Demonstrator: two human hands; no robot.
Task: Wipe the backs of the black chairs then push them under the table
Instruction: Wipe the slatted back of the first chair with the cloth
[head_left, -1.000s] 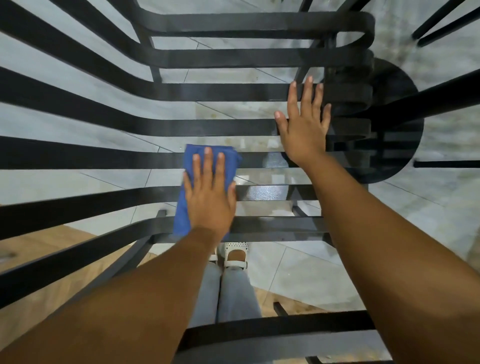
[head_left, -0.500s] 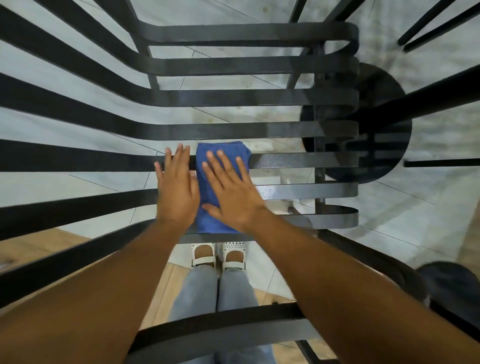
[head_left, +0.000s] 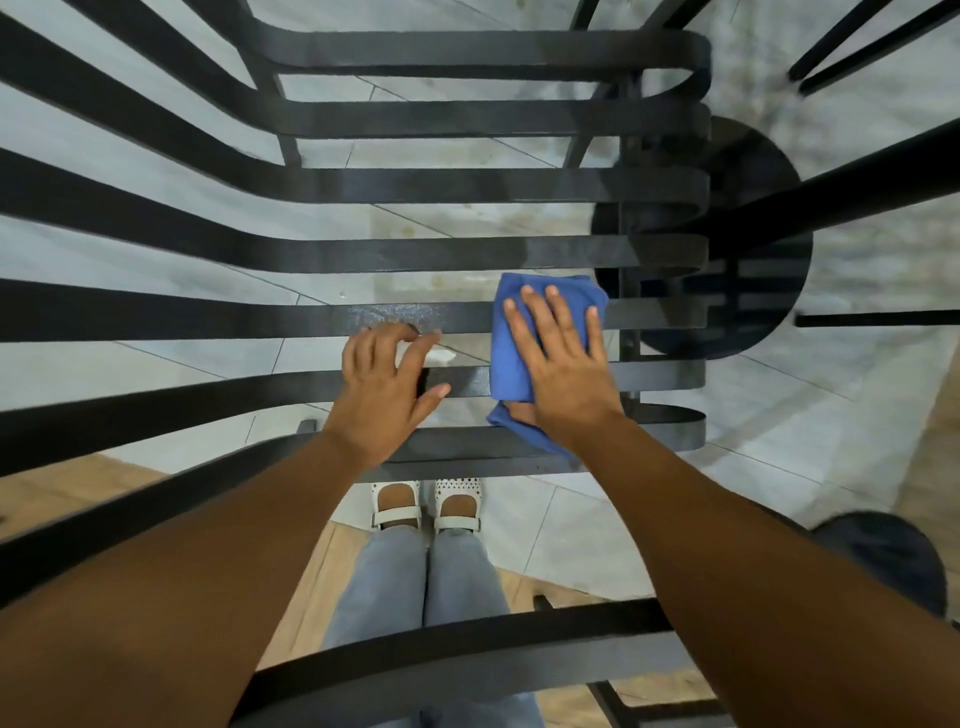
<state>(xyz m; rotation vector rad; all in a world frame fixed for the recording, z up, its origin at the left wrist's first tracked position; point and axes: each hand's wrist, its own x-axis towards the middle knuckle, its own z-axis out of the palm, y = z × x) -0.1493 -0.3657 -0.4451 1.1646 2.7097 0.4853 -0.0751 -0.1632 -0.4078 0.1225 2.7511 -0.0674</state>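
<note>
I look down through the curved slats of a black chair. My right hand lies flat on a folded blue cloth, pressing it against two slats near the chair's right end; a corner of the cloth hangs below my palm. My left hand rests on the same slats just left of the cloth, fingers spread and slightly curled, holding nothing. The slat between my hands has a wet sheen.
A round black disc lies on the pale tiled floor beyond the slats' right ends. Thin black legs cross the top right corner. A dark round object sits at lower right. My feet in white shoes stand below.
The cloth went from under my left hand to under my right hand, which has slid it rightward along the slats. My left hand has come off the cloth.
</note>
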